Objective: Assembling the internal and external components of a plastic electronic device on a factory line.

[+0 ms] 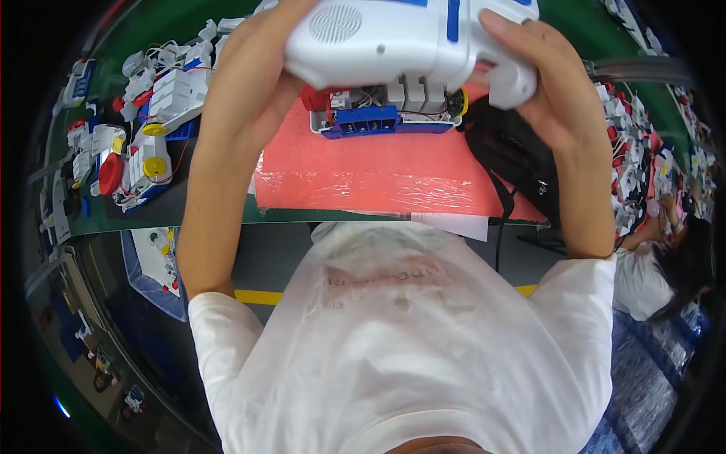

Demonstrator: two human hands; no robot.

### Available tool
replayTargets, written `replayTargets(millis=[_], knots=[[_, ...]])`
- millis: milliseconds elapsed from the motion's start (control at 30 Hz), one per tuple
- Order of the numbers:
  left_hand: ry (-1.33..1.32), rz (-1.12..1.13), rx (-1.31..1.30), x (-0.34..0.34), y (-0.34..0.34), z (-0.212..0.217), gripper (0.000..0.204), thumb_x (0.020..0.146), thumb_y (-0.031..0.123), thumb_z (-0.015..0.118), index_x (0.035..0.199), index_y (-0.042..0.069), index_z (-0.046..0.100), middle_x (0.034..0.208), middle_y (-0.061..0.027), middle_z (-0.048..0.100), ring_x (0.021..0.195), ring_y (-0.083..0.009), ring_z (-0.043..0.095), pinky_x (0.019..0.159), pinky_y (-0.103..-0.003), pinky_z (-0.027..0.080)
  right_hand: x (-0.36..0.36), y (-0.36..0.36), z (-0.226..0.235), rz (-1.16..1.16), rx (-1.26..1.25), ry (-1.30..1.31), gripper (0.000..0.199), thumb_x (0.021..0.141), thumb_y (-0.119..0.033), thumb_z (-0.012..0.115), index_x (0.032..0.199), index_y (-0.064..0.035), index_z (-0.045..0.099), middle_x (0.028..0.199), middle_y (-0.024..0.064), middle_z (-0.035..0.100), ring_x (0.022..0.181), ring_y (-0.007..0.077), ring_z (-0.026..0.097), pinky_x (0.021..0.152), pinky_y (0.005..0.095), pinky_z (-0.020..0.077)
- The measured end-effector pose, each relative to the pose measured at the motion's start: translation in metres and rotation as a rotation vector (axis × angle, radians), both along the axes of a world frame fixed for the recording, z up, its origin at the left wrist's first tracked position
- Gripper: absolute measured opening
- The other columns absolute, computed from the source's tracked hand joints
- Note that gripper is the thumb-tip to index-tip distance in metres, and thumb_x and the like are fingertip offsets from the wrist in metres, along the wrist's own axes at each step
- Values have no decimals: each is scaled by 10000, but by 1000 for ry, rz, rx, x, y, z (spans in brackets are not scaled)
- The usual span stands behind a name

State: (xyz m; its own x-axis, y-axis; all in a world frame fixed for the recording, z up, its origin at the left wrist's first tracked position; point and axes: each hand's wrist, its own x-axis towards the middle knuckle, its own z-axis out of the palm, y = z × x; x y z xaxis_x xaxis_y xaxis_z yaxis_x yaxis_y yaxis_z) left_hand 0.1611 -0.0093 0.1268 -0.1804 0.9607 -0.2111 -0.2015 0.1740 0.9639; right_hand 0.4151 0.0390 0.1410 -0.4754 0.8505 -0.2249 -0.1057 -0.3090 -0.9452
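Both my hands hold up a white plastic housing [378,45] with a round speaker grille and blue strips. My left hand [276,91] is closed around its left end, with the fingertips partly hidden. My right hand [548,76] grips the right end, its thumb on top beside a rounded white part. Just below and partly covered by the housing lies an opened toy body [408,125]. Inside it I see wires, grey-white blocks, a blue battery compartment, a red piece at the left and a yellow ring at the right. I cannot tell whether the two touch.
A pink padded mat [363,174] covers the green worktable in front of me. A black bag or cloth with straps [514,144] lies at its right. Piles of part-built toys [151,144] stand on the left, more [631,151] on the right. A person [650,272] sits at far right.
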Motion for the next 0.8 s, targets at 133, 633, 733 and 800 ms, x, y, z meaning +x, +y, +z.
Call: replayTargets(millis=[133, 633, 733, 800], knots=[[22, -251, 119, -14, 23, -24, 380, 922, 317, 570, 1135, 2, 555, 980, -58, 617, 858, -117, 588, 762, -252, 491, -1, 24, -14, -39, -38, -45, 320, 848, -205, 641, 1050, 40, 604, 990, 117, 638, 874, 199, 629, 760, 307, 516], [1017, -782, 791, -20, 13, -32, 208, 719, 134, 737, 904, 47, 697, 1005, -118, 615, 968, -286, 532, 812, -343, 425, 29, 13, -35, -96, -221, 72, 338, 853, -158, 641, 1132, 14, 559, 1006, 92, 643, 855, 164, 653, 701, 297, 563], [1146, -688, 902, -14, 20, -34, 159, 741, 69, 728, 888, 27, 688, 925, -81, 634, 913, -258, 585, 821, -349, 468, 32, 16, -35, -104, -144, 70, 340, 852, -160, 644, 1129, 18, 560, 1009, 93, 642, 860, 167, 652, 694, 296, 564], [927, -851, 572, -15, 28, -31, 149, 780, 108, 710, 903, 28, 678, 861, -63, 625, 782, -187, 611, 726, -294, 498, 31, 15, -33, -97, -129, 85, 343, 851, -163, 646, 1128, 20, 561, 1010, 95, 641, 864, 170, 652, 691, 294, 564]])
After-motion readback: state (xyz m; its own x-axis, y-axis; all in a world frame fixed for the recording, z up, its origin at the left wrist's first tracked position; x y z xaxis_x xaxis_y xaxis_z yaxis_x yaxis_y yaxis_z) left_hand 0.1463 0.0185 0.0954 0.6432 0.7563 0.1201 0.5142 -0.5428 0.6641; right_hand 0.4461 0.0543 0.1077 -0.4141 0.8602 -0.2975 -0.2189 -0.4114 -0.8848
